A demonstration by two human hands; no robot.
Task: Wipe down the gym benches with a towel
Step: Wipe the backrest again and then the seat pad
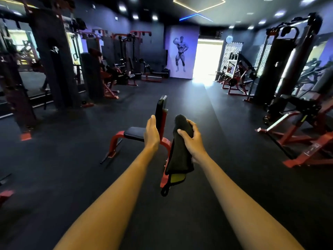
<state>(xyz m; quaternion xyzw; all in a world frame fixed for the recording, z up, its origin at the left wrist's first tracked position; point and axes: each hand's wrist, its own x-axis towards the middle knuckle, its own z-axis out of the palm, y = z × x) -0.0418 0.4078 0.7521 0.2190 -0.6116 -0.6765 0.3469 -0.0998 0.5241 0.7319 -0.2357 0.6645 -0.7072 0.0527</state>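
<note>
The towel is dark and bunched, and its folds are hard to make out against the dark floor. Its middle is hidden by the fingers of the right hand, which are curled round it with the thumb pressed across the front. A rounded wad stands above the grasp. The longer part hangs below it, past the wrist, ending in a yellow-green patch. The towel's long axis runs nearly upright, the top tilted slightly right. A black loop dangles under the patch; whether it belongs to the towel or to the frame behind, I cannot tell.

The left hand is just beside it, apart from the towel, seen edge-on with straight, closed fingers holding nothing. Whether it touches anything behind it cannot be told.

Beyond both hands the bench stands out on the open floor, well away from the walls. Its black seat points left and its backrest is raised nearly upright. The hands and towel cover much of its red frame.

Weight machines line the floor's left edge, and more line the right, cut off by the picture's border. At the far end are a bodybuilder poster and a glaring doorway whose interior is washed out.
</note>
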